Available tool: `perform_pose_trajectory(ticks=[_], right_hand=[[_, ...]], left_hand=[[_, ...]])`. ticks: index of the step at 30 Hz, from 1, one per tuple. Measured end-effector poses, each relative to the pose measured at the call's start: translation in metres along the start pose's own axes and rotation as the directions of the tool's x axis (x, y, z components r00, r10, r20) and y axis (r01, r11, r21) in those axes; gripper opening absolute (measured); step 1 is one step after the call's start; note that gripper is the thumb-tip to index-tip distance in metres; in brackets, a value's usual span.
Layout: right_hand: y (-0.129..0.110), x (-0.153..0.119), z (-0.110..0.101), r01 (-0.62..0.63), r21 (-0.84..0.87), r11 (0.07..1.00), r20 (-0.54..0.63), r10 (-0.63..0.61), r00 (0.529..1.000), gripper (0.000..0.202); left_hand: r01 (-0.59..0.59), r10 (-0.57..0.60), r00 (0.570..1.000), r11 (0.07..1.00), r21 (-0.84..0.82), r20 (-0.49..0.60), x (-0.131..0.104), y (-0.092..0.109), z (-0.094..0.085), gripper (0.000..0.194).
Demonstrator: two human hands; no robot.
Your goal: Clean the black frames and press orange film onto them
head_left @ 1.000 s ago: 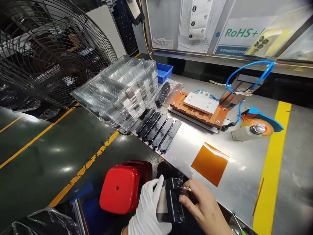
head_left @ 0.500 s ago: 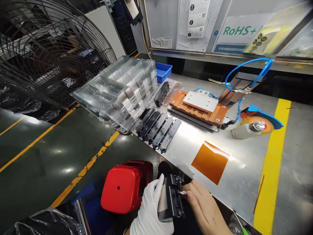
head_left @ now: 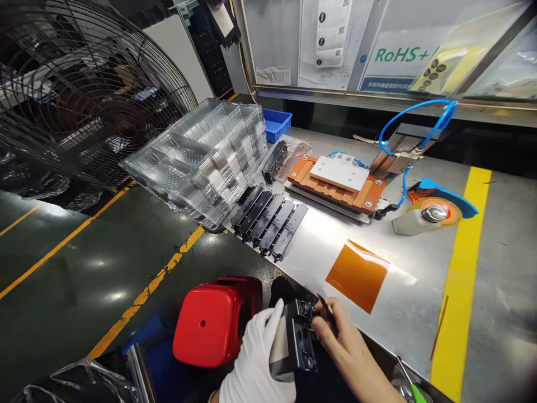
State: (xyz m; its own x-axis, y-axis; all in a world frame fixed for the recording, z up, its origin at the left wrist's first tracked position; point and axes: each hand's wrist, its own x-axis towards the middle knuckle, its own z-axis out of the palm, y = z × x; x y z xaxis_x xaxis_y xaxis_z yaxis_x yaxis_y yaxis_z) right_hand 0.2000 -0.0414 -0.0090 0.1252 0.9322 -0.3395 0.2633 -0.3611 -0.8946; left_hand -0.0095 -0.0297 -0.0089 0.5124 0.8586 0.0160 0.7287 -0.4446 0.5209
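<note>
My left hand (head_left: 255,355), in a white glove, is wrapped round a black plastic block-shaped part (head_left: 305,344) with a greyish-beige face and recesses along one side. It is held low in front of me, off the bench edge. My bare right hand (head_left: 342,336) is closed in a pinch at the part's upper right corner. Between its fingers is a slim dark tool (head_left: 324,305), its narrow end pointing up; its exact kind is not clear. On the bench beyond, several long black plastic strips (head_left: 274,221) lie side by side.
An orange-brown sheet (head_left: 358,275) and an orange fixture with a white plate (head_left: 339,172) are on the metal bench. A tape dispenser (head_left: 434,215) stands right. Stacked clear trays (head_left: 201,162) rise left, near a fan (head_left: 126,129). A red stool (head_left: 205,322) is below.
My right hand has shifted up along the part to its upper corner, and the slim tool has turned so its end points upward. My left hand keeps its hold.
</note>
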Motion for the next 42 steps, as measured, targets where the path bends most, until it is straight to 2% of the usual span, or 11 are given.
perform_pose_trajectory(ticks=[3, 7, 9, 13, 18, 23, 27, 31, 33, 37, 42], right_hand=[[0.008, -0.011, -0.001, -0.041, 0.043, 0.998, -0.084, 0.045, 0.995, 0.037], [0.011, -0.027, 0.0, 0.023, 0.035, 0.999, 0.182, -0.029, 0.983, 0.033], [0.008, -0.032, 0.001, 0.036, 0.003, 0.999, 0.245, -0.036, 0.969, 0.032], [0.002, -0.03, 0.002, 0.124, -0.061, 0.99, 0.218, -0.108, 0.97, 0.03], [0.007, -0.031, -0.006, 0.259, -0.117, 0.959, 0.274, -0.219, 0.936, 0.028], [0.006, -0.034, -0.01, 0.309, -0.128, 0.942, 0.171, -0.286, 0.943, 0.027], [0.005, -0.028, -0.006, 0.367, -0.132, 0.921, 0.087, -0.358, 0.93, 0.032], [0.012, -0.026, -0.003, 0.462, -0.328, 0.824, 0.011, -0.486, 0.874, 0.039], [0.018, -0.028, -0.004, 0.413, -0.294, 0.862, 0.017, -0.427, 0.904, 0.034], [0.026, -0.031, -0.006, 0.05, -0.019, 0.999, 0.095, -0.048, 0.994, 0.037], [0.02, -0.025, 0.003, -0.278, 0.122, 0.953, 0.414, 0.206, 0.887, 0.053]], left_hand=[[-0.038, 0.05, 0.994, 0.992, 0.119, -0.097, 0.007, 0.003, -0.007, 0.097], [0.001, 0.054, 0.981, 0.958, 0.287, -0.186, 0.019, 0.005, -0.014, 0.08], [-0.002, 0.069, 0.977, 0.949, 0.314, -0.202, 0.024, 0.006, -0.016, 0.077], [-0.032, 0.11, 0.97, 0.942, 0.334, -0.218, 0.027, 0.01, -0.019, 0.078], [-0.078, 0.137, 0.977, 0.942, 0.326, -0.162, 0.023, 0.015, -0.017, 0.078], [-0.033, 0.07, 0.99, 0.961, 0.273, -0.124, 0.02, 0.015, -0.012, 0.082], [-0.104, 0.122, 0.991, 0.964, 0.245, -0.06, 0.022, 0.013, -0.008, 0.085], [-0.073, 0.119, 0.979, 0.963, 0.261, -0.166, 0.022, 0.009, -0.004, 0.087], [-0.054, 0.097, 0.984, 0.963, 0.263, -0.152, 0.024, 0.005, -0.005, 0.085], [-0.019, 0.024, 1.0, 0.93, 0.368, -0.009, 0.036, -0.008, -0.013, 0.077], [-0.141, 0.013, 0.97, 0.842, 0.52, 0.241, 0.046, -0.019, -0.023, 0.075]])
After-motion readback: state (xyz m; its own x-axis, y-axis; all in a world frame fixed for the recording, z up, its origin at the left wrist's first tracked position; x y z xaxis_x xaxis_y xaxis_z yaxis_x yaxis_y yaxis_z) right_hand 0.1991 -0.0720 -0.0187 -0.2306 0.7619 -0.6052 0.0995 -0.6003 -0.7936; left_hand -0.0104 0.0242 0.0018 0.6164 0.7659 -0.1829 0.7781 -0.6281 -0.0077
